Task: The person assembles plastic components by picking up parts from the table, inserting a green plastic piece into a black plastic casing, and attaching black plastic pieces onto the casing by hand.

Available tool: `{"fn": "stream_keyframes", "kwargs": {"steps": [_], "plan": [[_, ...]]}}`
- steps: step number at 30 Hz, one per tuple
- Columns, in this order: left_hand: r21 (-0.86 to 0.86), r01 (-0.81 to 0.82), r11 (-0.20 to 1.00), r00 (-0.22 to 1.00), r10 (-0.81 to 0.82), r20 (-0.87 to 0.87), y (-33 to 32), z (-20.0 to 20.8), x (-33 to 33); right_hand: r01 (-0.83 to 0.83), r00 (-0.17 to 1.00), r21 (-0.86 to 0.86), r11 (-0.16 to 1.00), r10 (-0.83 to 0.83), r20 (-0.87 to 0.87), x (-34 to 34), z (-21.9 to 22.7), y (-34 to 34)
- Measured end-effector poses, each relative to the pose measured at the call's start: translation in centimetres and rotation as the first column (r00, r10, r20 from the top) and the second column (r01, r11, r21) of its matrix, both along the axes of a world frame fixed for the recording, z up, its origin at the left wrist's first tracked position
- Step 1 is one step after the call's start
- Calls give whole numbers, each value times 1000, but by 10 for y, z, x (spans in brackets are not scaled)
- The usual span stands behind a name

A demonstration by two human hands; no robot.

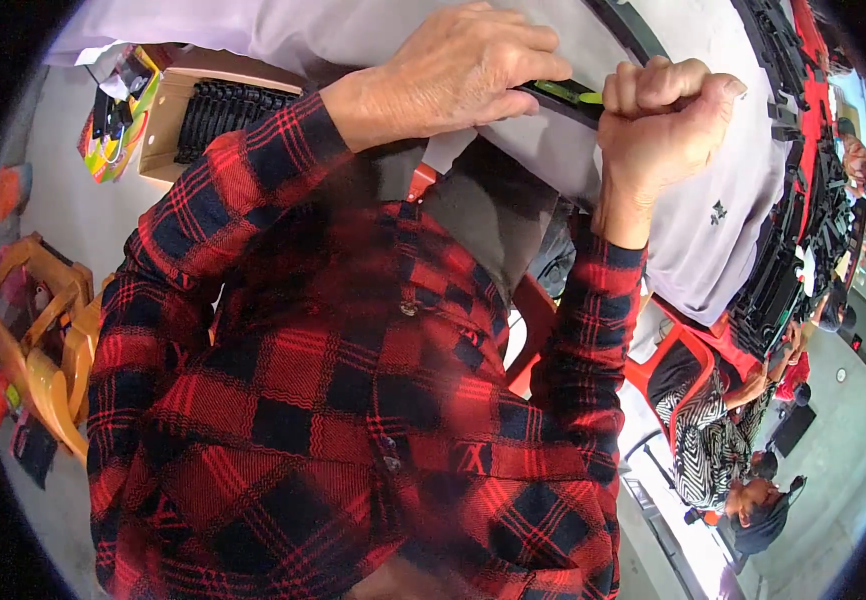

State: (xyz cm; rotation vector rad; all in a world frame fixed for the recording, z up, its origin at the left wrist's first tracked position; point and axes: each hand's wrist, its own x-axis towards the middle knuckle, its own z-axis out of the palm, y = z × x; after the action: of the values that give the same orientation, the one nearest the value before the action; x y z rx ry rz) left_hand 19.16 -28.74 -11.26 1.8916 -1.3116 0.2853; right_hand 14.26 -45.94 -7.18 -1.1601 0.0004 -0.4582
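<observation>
Up left, cardboard box [168,118] holding black parts [225,110], left hand [463,70] nearby

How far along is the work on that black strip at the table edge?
Done: nothing finished can be made out. In hand: the left hand presses flat on the black strip with its green part, on the pale cloth; the right hand is fisted beside it, its contents hidden. Left: cannot tell; a box of black parts stands nearby.
</observation>
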Motion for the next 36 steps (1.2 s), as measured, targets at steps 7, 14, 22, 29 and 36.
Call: {"fn": "stream_keyframes", "kwargs": {"steps": [7,14,22,29,36], "plan": [[24,0,1000,1000,0,-2,2,5,-1,7,997,-53,999,-11,-78,2,-1,9],[20,-54,998,991,51,128,4,3,-2,71,994,-50,996,-75,-83,1,5,4],[3,-1,1000,1000,1,-13,1,4,0,36,997,-73,997,-41,-69,2,-4,2],[-8,-23,1000,995,23,98,1,6,-2,46,994,-107,993,-56,-98,-3,20,-3],[-31,6,1000,1000,-5,27,1,-1,0,83,989,-124,989,-97,-115,5,-2,12]]}}
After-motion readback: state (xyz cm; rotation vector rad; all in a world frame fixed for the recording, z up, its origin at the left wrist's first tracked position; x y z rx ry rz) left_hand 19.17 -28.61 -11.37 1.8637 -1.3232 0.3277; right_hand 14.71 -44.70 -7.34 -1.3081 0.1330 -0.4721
